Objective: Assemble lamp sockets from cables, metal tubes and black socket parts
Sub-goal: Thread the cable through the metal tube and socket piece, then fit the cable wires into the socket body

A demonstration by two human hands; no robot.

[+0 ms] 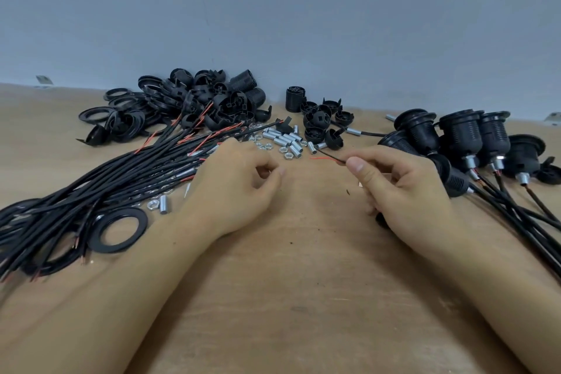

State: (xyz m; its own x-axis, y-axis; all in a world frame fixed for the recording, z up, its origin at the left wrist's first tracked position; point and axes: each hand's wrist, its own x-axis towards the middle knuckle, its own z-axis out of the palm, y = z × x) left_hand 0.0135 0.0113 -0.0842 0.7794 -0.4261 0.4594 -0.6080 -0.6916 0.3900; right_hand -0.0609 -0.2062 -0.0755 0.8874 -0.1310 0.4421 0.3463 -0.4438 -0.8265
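A wooden tabletop (303, 267) is seen from above, with two bare forearms reaching in. Left of the left hand's fingers, a sheaf of long black cables with red and copper stripped ends (100, 188) is spread, with a flat black plastic ring (117, 229) beside it. The left hand (233, 188) is held low over the wood, fingers loosely curled, nothing gripped. Beyond its fingers a heap of black socket shells and rings (182, 103) is piled; between both hands' fingertips, short silver metal tubes and nuts (285, 143) are scattered. One black cable (329, 157) is pinched between thumb and forefinger of the right hand (403, 188), red strands pointing left. Right of those fingers, finished black lamp sockets on cables (461, 140) are stacked. A new socket seems just started; next, a tube likely must be picked and threaded over the pinched end.
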